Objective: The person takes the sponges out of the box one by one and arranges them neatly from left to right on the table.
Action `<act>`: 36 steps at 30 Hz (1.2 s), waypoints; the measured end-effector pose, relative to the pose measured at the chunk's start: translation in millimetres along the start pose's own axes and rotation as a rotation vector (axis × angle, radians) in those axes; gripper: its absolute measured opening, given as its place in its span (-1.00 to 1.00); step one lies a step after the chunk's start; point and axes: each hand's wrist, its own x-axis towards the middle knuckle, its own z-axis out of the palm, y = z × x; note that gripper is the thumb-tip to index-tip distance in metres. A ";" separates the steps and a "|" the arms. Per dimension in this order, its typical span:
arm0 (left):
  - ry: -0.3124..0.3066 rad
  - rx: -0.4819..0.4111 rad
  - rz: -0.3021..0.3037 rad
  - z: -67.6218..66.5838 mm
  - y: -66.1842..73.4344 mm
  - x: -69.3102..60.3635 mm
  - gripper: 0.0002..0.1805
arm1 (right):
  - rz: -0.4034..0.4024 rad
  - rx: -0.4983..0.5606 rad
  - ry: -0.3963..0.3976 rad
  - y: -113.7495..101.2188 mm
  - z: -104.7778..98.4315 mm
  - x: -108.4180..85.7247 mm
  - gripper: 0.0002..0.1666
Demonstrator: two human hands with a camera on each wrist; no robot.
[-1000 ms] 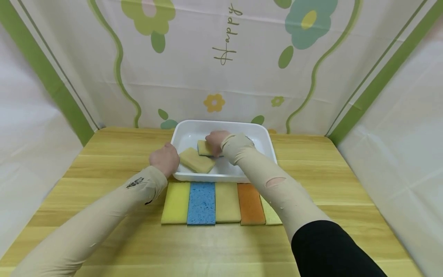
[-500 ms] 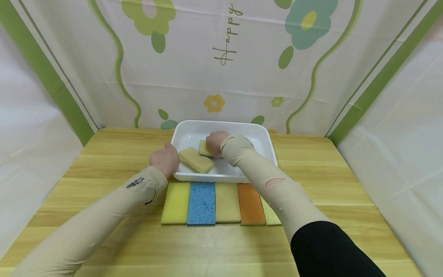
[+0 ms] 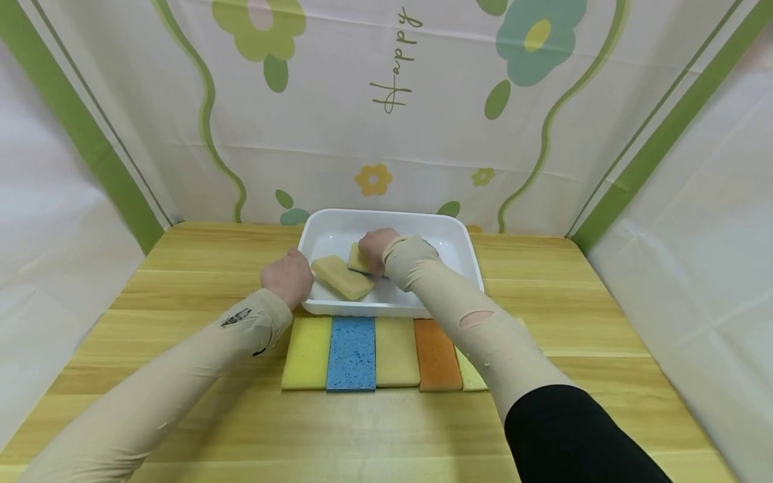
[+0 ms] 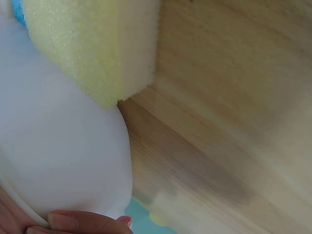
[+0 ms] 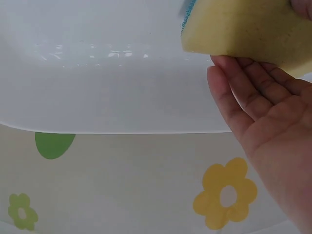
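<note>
A white plastic tray (image 3: 398, 310) stands at the back of the wooden table. My left hand (image 3: 287, 278) grips the tray's left rim; in the left wrist view its fingers (image 4: 87, 222) curl against the outer wall. Inside the tray, my right hand (image 3: 378, 249) holds a tan sponge with a blue underside (image 3: 357, 259). In the right wrist view the fingers (image 5: 253, 92) lie along one edge of this sponge (image 5: 229, 29) and the thumb is on the other side. Left of it, a second tan sponge (image 3: 343, 278) lies in the tray, slanted.
In front of the tray, sponges lie side by side in a row: yellow (image 3: 306, 353), blue (image 3: 351, 353), tan (image 3: 396, 352), orange (image 3: 437, 355) and pale yellow (image 3: 470, 369), the last partly hidden by my right arm. A flowered curtain (image 3: 338, 121) hangs behind the table.
The sponge in my right hand has shifted slightly to the right and tilted a little. The second tan sponge has moved slightly. My left hand stays on the rim.
</note>
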 end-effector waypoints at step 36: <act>0.002 0.007 0.000 0.4 -0.3 -0.1 -0.66 | 0.020 0.019 0.070 -6.7 -13.8 -15.8 -0.34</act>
